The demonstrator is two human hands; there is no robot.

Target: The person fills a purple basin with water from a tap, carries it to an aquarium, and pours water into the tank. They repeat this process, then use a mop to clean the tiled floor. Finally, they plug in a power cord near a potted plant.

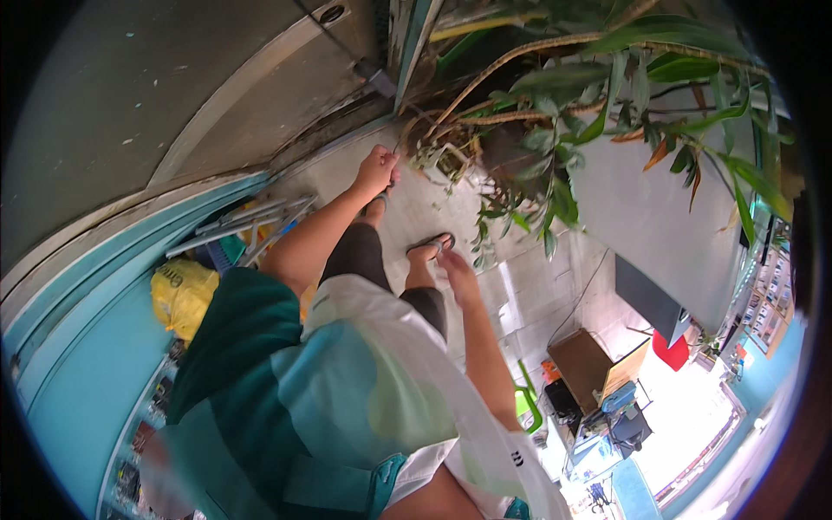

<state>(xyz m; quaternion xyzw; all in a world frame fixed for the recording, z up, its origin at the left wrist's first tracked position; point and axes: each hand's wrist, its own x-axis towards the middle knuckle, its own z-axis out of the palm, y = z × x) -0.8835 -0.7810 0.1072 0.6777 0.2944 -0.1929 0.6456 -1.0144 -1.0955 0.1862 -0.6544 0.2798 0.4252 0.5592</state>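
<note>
Dry plant stems [425, 130] are what the left hand [376, 170] is working at: they hang low at the foot of the big leafy potted plant [555, 130], right by the corner of the teal door frame [407, 52], and the hand is closed in a fist around one thin strand, as far as I can tell. I'd say the way to do it well is to grip close to the base of the stem and pull straight, not sideways, so the green leaves nearby don't tear. The right hand [458, 276] hangs loose and open near the knee, holding nothing, so it could steady the pot. Both sandalled feet [431, 246] stand on the pale tiled floor [433, 204], close in. Behind the left arm lie a yellow bag [182, 295] and some metal rods [251, 224] against the wall, worth not stepping back onto.
</note>
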